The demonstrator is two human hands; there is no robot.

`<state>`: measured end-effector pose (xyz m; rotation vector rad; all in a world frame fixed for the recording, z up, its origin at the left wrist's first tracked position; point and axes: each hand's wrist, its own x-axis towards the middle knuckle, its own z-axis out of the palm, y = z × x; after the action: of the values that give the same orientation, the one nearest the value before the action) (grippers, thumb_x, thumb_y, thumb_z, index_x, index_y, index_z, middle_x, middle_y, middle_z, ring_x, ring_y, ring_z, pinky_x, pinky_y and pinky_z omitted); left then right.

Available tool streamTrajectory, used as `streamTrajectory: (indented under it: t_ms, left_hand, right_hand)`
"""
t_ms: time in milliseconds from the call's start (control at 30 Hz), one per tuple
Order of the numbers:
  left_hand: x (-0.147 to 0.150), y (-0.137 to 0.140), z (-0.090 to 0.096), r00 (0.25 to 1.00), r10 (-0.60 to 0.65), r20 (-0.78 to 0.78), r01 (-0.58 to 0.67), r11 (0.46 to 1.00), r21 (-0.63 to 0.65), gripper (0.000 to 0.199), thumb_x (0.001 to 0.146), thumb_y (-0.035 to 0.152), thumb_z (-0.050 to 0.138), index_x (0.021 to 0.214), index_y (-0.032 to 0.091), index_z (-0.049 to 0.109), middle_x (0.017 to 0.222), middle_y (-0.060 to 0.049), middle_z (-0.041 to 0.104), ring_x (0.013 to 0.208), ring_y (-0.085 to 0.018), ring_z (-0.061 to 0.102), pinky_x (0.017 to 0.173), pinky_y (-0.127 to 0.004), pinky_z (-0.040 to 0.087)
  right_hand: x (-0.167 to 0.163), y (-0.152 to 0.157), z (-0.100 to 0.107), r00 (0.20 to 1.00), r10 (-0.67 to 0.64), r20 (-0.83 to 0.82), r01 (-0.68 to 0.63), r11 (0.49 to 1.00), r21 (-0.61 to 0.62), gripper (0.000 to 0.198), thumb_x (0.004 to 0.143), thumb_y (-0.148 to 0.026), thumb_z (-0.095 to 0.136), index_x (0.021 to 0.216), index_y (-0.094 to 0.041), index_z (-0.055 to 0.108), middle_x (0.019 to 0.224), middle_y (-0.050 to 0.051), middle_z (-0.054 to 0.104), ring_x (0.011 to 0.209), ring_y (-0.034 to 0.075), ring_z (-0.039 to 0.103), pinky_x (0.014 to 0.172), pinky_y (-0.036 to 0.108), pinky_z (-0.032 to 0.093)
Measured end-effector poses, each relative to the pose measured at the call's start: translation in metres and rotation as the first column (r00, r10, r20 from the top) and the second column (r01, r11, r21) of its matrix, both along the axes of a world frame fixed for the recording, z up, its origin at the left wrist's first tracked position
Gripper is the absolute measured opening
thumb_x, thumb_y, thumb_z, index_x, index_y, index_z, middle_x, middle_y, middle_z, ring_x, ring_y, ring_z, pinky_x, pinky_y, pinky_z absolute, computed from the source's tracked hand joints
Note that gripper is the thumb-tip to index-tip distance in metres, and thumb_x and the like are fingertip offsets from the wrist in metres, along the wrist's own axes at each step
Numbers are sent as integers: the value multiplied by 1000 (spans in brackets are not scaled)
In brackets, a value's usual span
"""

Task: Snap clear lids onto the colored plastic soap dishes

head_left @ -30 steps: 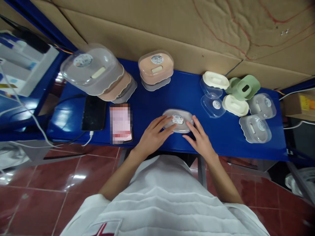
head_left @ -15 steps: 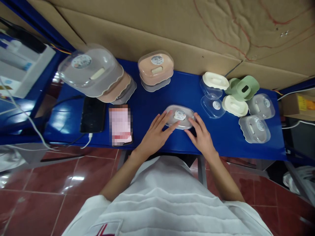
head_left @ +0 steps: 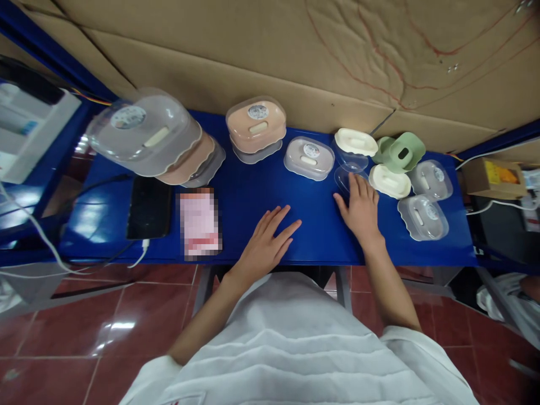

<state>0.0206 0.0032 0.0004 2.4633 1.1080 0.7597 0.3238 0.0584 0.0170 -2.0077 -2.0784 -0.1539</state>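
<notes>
My left hand rests over the blue table top with its fingers stretched out and apart, holding nothing. My right hand reaches over a clear plastic lid, fingers extended and thumb apart; whether the fingertips touch it is hard to tell. Behind the hands stands a small grey box with a clear lid, a round label on top. To the right lie a cream tray and another cream tray above a clear lid. Green parts lean together behind them.
Lidded grey boxes stand at the right end. At the back left are a peach lidded box on a grey piece and a tall stack of larger boxes. A black phone with a cable and a blurred-out phone lie left. Cardboard lines the back.
The small grey lidded box has gone from between my hands to the back of the table. My right hand has moved right, over the clear lid; my left hand stays near its place.
</notes>
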Motion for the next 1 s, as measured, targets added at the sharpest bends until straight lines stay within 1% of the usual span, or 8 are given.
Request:
streamTrajectory:
  t_ms: [167,300,433,600,767,900,967,1000]
  left_hand:
    - [11,4,5,997,-66,-41,67,998,16,49,109,18,54,158,24,53,171,-16,43,161,-34,40,130,-61,39]
    - [12,-1,8,997,-69,-37,70,997,38,48,108,17,55,156,24,55,170,-15,45,159,-33,43,130,-60,40]
    - [3,-10,7,1000,-5,-11,6,999,48,47,108,17,57,155,23,55,167,-16,49,156,-33,47,128,-59,42]
    - [-3,-11,8,997,33,64,-37,998,56,56,107,17,60,160,24,47,165,-17,50,156,-32,47,124,-55,48]
    - [0,2,12,999,37,16,-39,992,118,54,104,19,66,156,27,54,172,-16,42,161,-35,40,124,-56,48]
    - [-7,3,5,995,54,-87,-44,993,112,27,105,19,64,129,25,73,152,-11,66,143,-32,62,120,-55,52]
    - [-14,-1,1,990,98,-100,-88,990,106,22,106,18,62,123,24,74,147,-9,70,135,-30,68,116,-52,56]
    - [-18,-4,0,987,130,-97,-120,987,111,22,106,18,62,123,23,74,147,-9,70,134,-30,69,114,-51,58]
  right_hand:
    - [13,-2,8,980,140,-141,-135,990,44,53,112,-47,41,157,-21,51,158,16,58,149,32,51,123,54,41]
    - [37,66,20,988,86,-131,-72,992,107,50,111,-37,41,155,-17,54,160,18,56,150,34,49,124,56,37]
    - [53,112,25,992,17,-125,-15,1000,24,35,105,-31,51,130,-16,71,130,17,75,126,36,65,115,58,42]
    - [23,37,32,982,122,-143,-90,973,214,31,110,-39,53,124,-19,72,119,13,77,112,30,68,102,47,48]
    - [-46,-64,20,881,467,-81,-452,879,154,22,109,-21,59,126,-23,72,120,7,79,112,23,71,106,43,46]
    - [-46,-59,9,749,639,-178,-642,765,47,27,110,-33,59,132,-24,72,122,7,78,116,22,70,112,42,48]
    - [-15,-30,13,829,528,-182,-527,848,59,34,110,-40,58,137,-24,70,128,9,76,123,24,67,112,42,47]
    - [5,-12,17,914,374,-158,-364,927,89,36,110,-41,57,139,-24,69,132,12,75,127,25,65,113,43,44]
